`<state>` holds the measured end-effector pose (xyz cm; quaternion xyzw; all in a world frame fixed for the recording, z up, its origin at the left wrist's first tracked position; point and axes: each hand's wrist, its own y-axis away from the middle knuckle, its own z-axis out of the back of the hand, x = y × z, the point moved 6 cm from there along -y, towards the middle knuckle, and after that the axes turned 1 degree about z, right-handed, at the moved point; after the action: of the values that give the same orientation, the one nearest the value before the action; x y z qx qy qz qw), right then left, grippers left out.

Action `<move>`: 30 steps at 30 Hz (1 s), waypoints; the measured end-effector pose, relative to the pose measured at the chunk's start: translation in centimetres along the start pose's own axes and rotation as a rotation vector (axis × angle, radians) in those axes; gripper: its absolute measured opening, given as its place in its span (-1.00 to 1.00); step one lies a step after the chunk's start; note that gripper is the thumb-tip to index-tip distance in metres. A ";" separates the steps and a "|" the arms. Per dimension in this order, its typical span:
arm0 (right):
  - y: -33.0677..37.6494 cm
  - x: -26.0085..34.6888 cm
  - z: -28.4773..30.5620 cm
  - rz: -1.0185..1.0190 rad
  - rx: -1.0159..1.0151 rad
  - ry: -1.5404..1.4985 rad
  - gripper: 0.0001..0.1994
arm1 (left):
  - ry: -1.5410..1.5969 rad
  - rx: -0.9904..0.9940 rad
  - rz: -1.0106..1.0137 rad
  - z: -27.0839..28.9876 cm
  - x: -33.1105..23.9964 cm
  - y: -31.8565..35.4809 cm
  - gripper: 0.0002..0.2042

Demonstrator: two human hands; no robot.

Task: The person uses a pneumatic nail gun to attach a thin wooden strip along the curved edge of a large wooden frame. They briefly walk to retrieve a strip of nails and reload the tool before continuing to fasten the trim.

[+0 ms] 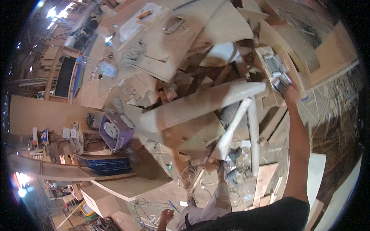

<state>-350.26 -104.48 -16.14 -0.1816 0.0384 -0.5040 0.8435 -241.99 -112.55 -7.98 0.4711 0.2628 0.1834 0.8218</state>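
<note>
Arm [299, 146] stretched right up the rt side of the frame, R hand [291, 93] out at the end of it, upper rt, fingers on a dark item w/ a bit of red [283, 82]; too blurry there, can't tell if it's gripped or just touched. Just beside it, slightly higher, a silver-grey rectangular item [272, 64] sits in a shallow wooden frame [262, 50]. L hand [166, 216] way down btm ctr, well apart from the R, fingers loosely bent, hanging free near some thin cables [144, 204] on the floor. Mid-frame, big pale curved piece [200, 106] running L to R at a slant, w/ two white legs below its rt end, one leaning [233, 131], one near upright [253, 142]. Ctr-left, purple bin [122, 135] tipped on its side, something whitish [111, 130] in it. Blue stack [106, 164] below that, cardboard box [101, 201] lower L, clear bottle w/ bluish label [108, 69] upper L, on a wooden board [91, 90].
</note>
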 end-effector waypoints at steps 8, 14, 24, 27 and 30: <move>-1.4 4.5 2.0 -0.026 0.221 -0.002 -0.86 | -0.088 -0.183 -0.053 -0.1 0.5 -0.7 -0.56; -2.4 2.3 -0.8 -0.023 0.340 0.007 -0.87 | -0.372 -0.231 -0.233 -1.4 -2.3 0.1 -0.49; -3.3 0.7 -2.1 0.179 0.413 0.023 -0.81 | -0.411 -0.154 -0.126 -1.9 -1.9 -0.9 -0.43; -2.9 2.4 -1.8 0.139 0.410 0.079 -0.83 | -0.343 -0.156 -0.066 -1.1 -0.8 0.0 -0.44; -3.3 2.0 -2.2 0.083 0.469 0.167 -0.83 | -0.313 -0.211 -0.067 -0.4 -0.2 -1.7 -0.44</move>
<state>-352.59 -108.18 -16.84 0.0628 -0.0027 -0.4774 0.8765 -242.28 -113.26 -9.55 0.3962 0.1267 0.1068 0.9031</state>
